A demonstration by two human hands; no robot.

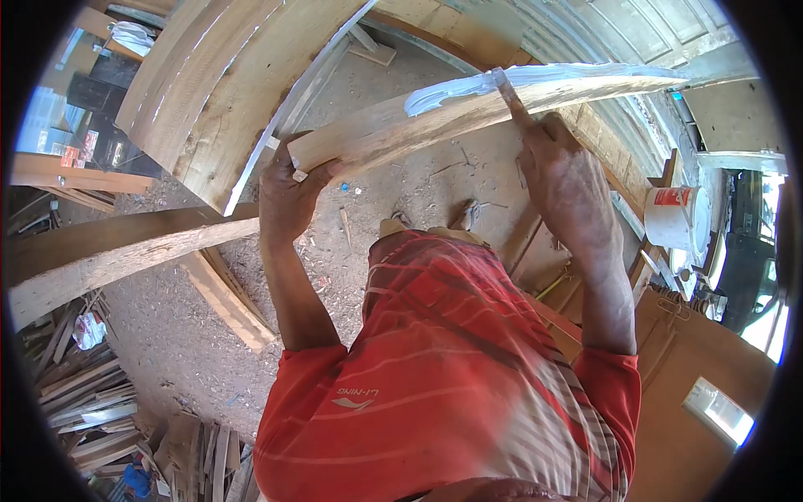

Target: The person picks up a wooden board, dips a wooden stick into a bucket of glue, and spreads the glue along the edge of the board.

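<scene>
My left hand [294, 188] is closed around the near end of a long curved wooden board [368, 138], thumb on its lower edge. White glue-like paste [452, 90] lies in a thick, streaky layer along the board's upper face, from near the middle to the far right end. My right hand [569, 180] is at the board's middle, most fingers curled. From it a slim, brownish, paste-smeared tip reaches into the white layer; I cannot tell whether it is a stretched finger or a small flat stick.
Wide joined boards [238, 88] with white paste along seams and edge stand at upper left. Another curved timber [134, 247] lies left. Scrap wood [92, 410] is piled lower left. A white bucket [676, 219] stands right, beside a brown panel [703, 360]. Wood chips litter the floor [184, 351].
</scene>
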